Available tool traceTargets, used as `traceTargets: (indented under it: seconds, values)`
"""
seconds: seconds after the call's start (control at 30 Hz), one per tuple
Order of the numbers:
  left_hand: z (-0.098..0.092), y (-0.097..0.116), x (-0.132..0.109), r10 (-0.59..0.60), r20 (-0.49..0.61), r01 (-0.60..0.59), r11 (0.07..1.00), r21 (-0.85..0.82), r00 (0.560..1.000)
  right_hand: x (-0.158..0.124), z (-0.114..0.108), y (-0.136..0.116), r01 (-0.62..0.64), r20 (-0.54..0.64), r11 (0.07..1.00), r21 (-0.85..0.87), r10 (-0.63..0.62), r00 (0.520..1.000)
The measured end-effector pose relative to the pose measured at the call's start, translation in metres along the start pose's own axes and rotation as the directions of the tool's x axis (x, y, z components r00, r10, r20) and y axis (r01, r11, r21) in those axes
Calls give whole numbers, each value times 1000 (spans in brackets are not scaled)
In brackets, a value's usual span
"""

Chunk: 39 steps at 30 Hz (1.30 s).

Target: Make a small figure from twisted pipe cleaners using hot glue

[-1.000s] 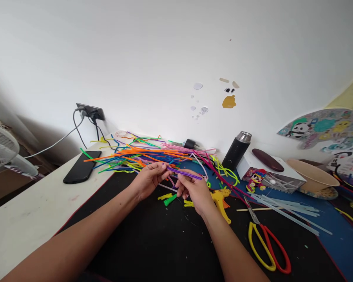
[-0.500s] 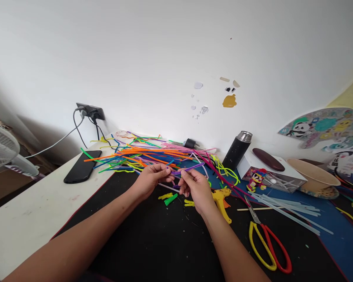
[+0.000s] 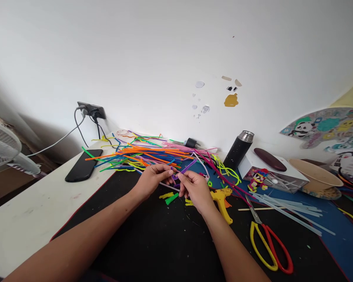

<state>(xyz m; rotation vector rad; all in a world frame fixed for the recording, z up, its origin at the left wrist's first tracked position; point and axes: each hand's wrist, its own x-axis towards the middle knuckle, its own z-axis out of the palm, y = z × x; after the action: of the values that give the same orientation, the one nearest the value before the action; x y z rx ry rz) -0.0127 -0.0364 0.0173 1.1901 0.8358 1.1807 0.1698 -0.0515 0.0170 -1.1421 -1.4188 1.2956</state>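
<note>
The left hand (image 3: 152, 179) and right hand (image 3: 196, 189) pinch the purple strand (image 3: 189, 166), which now slants more steeply than before, suggesting bending under way, though partly hidden.

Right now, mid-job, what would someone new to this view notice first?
Probably the bright heap of pipe cleaners, orange, blue, pink and green, spread along the foot of the pale wall. Just in front of it, at the centre, the left hand and right hand hold a bent purple pipe cleaner. To the right, large scissors with one yellow and one red handle stand out on the black mat.
</note>
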Motion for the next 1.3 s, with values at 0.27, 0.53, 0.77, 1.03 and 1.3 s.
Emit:
traceTargets:
  seconds: [0.27, 0.53, 0.77, 1.03, 1.3]
  values:
    - [1, -3, -2, -4, 34, 2, 999, 43, 999, 0, -1, 1, 5, 34, 1000, 14, -5, 999]
    - [6, 0, -6, 19, 63, -20, 1000, 6, 998, -4, -1, -7, -50, 86, 986, 157, 37, 996]
    - [9, 1, -7, -91, 136, 117, 974, -193, 987, -5, 1, -7, -125, 176, 943, 308, 73, 982]
    - [4, 1, -8, -152, 236, 219, 933, -287, 960, -8, 3, -7, -197, 258, 908, 370, 103, 961]
    - [6, 1, -6, -147, 178, 199, 923, -328, 973, -8, 7, -5, -169, 232, 917, 361, 87, 969]
